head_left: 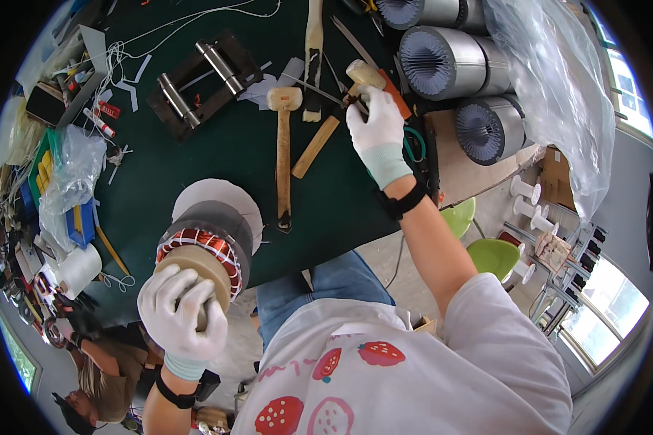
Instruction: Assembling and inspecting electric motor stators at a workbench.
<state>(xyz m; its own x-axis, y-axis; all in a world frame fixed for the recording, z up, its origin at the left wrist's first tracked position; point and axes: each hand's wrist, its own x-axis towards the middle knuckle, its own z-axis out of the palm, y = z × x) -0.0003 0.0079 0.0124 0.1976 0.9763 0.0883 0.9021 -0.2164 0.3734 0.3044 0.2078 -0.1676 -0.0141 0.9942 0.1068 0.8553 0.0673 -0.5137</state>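
In front of me on the left, a motor stator (238,226) lies on its side, with red-brown copper windings (221,244) laced in white cord. A white round sheet (218,194) stands at its far end. Against the near end sits a beige round block (214,270); my left hand (185,312), white-gloved, has its fingers curled round it. Farther off, my gloved right hand (377,127) reaches over a wooden mallet (315,148), fingers bent close together beside its neck. A thin metal rod (313,88) runs up to those fingertips; what they grip is hidden.
Another mallet (284,145) and a brush (313,61) lie centrally. A dark fixture with two metal bars (220,67) stands far left. Grey finned cylinders (442,64) line the right, partly under plastic sheeting (559,94). Left hold a thread spool (80,270) and bins. A co-worker (109,370) is lower left.
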